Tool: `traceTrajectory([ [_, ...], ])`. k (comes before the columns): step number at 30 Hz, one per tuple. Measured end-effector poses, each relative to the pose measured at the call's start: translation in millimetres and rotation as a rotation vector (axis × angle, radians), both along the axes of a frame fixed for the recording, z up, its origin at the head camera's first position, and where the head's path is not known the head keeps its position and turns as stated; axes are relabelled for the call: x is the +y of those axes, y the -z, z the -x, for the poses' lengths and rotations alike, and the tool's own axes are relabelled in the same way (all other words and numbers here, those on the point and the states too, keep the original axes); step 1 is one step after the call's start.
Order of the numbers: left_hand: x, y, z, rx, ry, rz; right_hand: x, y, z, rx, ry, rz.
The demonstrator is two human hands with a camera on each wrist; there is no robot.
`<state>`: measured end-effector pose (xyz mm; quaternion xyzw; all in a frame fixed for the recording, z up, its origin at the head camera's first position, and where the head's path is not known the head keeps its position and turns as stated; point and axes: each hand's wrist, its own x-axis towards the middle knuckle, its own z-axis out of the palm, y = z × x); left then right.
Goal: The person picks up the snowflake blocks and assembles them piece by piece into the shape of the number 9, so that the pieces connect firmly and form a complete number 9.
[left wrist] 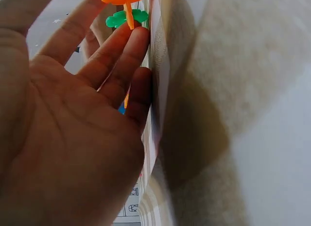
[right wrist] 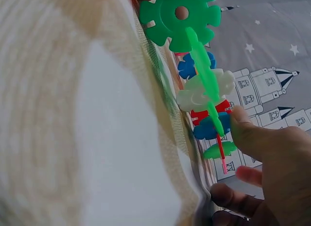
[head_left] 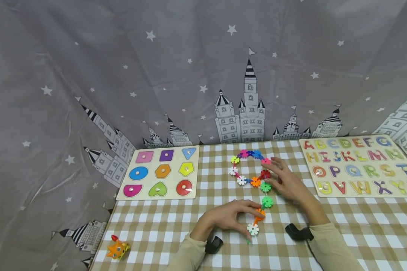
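Note:
A chain of colourful snowflake-shaped plastic discs (head_left: 267, 202) lies on the checked cloth, its upper part a ring and its lower part a curved tail. My left hand (head_left: 228, 215) is beside the tail, with fingertips at the orange disc (head_left: 259, 214) and the thumb near the white disc (head_left: 253, 229). Its fingers look extended in the left wrist view. On the ring's right side, my right hand (head_left: 289, 184) has spread fingers touching the pink disc (head_left: 266, 161), while the thumb is by the green disc (head_left: 265, 186). The right wrist view shows discs (right wrist: 181, 14) standing on edge.
A wooden shape puzzle board (head_left: 157, 177) lies at the left, and an alphabet puzzle board (head_left: 359, 175) at the right. An orange and yellow toy figure (head_left: 118, 248) stands near the front left. Behind the table hangs a grey castle-print curtain (head_left: 176, 75).

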<state>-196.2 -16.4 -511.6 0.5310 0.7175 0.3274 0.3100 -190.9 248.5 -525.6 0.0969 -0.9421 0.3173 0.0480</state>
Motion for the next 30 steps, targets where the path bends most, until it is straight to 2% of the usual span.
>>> traceTrajectory([
  [5,-0.3,4.1,4.8,-0.042,0.007,-0.015,0.8,0.2,3.3,-0.019,-0.025,-0.033],
  [11,-0.4,10.3,7.3,-0.094,0.003,-0.029,0.6,2.3,3.1,-0.015,-0.034,-0.007],
  [14,0.0,11.6,7.2,-0.077,0.004,-0.035,0.8,3.3,3.1,-0.014,-0.040,0.007],
  [23,4.5,10.8,6.8,0.038,-0.009,-0.025,2.7,5.5,6.7,-0.004,-0.057,0.022],
  [27,2.4,9.2,5.1,0.013,-0.017,-0.023,0.7,5.3,4.1,-0.018,-0.054,0.026],
  [30,-3.3,0.6,6.9,-0.040,-0.051,-0.038,-0.1,0.6,2.3,0.024,-0.039,0.042],
])
